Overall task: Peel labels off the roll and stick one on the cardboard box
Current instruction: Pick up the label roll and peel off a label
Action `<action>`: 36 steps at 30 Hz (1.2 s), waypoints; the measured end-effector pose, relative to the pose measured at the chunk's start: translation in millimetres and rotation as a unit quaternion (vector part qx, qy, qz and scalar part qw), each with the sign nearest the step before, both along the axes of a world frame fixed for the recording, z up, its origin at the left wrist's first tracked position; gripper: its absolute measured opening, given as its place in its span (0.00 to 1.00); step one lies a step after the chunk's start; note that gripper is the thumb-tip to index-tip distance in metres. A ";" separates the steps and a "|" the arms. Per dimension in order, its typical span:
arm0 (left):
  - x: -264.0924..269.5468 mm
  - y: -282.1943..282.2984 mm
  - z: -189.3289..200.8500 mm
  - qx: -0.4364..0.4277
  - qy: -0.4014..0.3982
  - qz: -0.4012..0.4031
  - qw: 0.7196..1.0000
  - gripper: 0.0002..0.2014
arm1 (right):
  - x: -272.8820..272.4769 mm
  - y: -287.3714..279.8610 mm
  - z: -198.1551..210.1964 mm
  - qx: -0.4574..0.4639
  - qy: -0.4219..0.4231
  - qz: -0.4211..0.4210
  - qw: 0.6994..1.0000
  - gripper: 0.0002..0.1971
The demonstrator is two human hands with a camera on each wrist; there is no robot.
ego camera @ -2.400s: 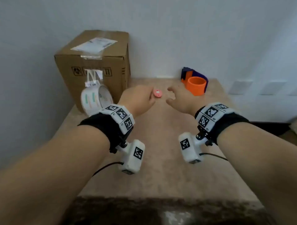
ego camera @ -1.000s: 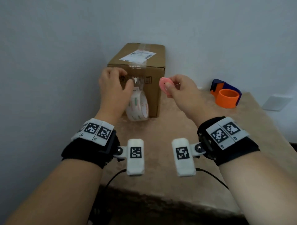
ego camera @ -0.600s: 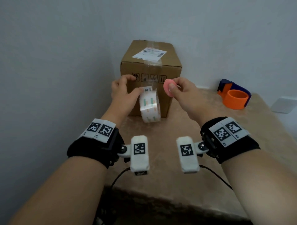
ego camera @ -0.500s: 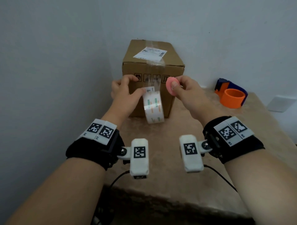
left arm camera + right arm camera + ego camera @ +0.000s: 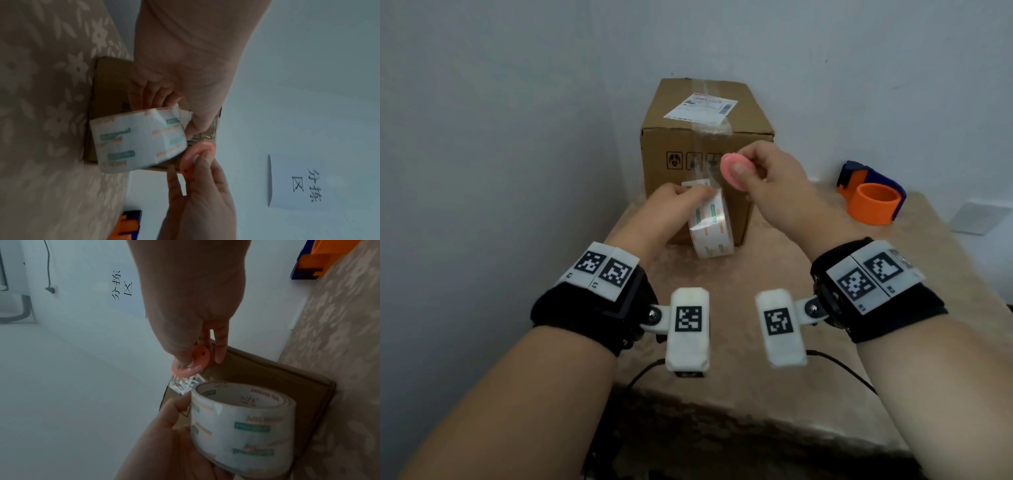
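Note:
The brown cardboard box [image 5: 705, 144] stands against the wall, with a white shipping slip on its top. In front of it my left hand [image 5: 697, 197] grips the roll [image 5: 710, 226], white with green and orange print, held off the table. Its thumb [image 5: 197, 123] presses near the roll's loose end. My right hand [image 5: 739, 169] pinches a small pink disc [image 5: 732, 171] just above the roll. In the right wrist view the pink disc [image 5: 191, 365] sits right over the crinkled loose end [image 5: 185, 382] of the roll [image 5: 242, 426].
An orange and blue tape dispenser [image 5: 869, 198] sits at the back right of the beige flowered tabletop [image 5: 756, 267]. Walls close the left side and the back. A paper sign [image 5: 298, 183] hangs on the wall. The table's near edge runs below my wrists.
My left hand lifted the roll from where it leaned on the box and now holds it in the air. My right hand brought the pink disc close above the roll's loose end.

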State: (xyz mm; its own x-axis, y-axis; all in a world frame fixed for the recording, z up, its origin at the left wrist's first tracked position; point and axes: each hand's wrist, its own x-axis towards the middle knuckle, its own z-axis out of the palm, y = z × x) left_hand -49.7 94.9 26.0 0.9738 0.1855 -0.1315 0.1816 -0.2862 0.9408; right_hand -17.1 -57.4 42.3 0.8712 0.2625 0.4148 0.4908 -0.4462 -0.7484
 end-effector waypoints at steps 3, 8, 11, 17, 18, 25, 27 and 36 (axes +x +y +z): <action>-1.3 -2.9 2.7 -0.108 0.004 -0.005 0.994 0.09 | 1.9 1.2 -1.0 0.011 -0.027 0.007 1.000 0.05; -2.4 4.2 2.6 -0.093 -0.022 -0.010 0.995 0.09 | -0.8 7.9 2.3 0.025 -0.049 0.044 0.998 0.05; -0.8 10.9 3.8 -0.042 -0.044 -0.003 0.998 0.13 | 1.6 8.2 0.8 0.017 -0.028 0.054 0.998 0.03; -0.5 7.9 -2.9 -0.018 -0.044 0.011 0.999 0.09 | 5.3 10.3 0.8 0.019 -0.023 0.040 0.999 0.06; -0.3 7.1 -3.7 -0.019 -0.044 0.016 0.999 0.08 | 5.1 10.5 0.7 0.019 -0.025 0.039 0.999 0.06; 2.2 3.2 -12.7 -0.067 -0.026 0.027 0.997 0.12 | 0.2 10.0 2.7 0.005 -0.029 0.032 0.999 0.07; 1.1 0.8 -14.0 -0.088 -0.027 0.040 0.995 0.11 | 0.7 10.7 2.3 -0.004 -0.032 0.026 0.999 0.07; -4.5 -9.6 -11.4 -0.080 -0.074 0.059 0.992 0.16 | 4.0 7.4 -1.4 -0.001 -0.013 0.029 1.000 0.04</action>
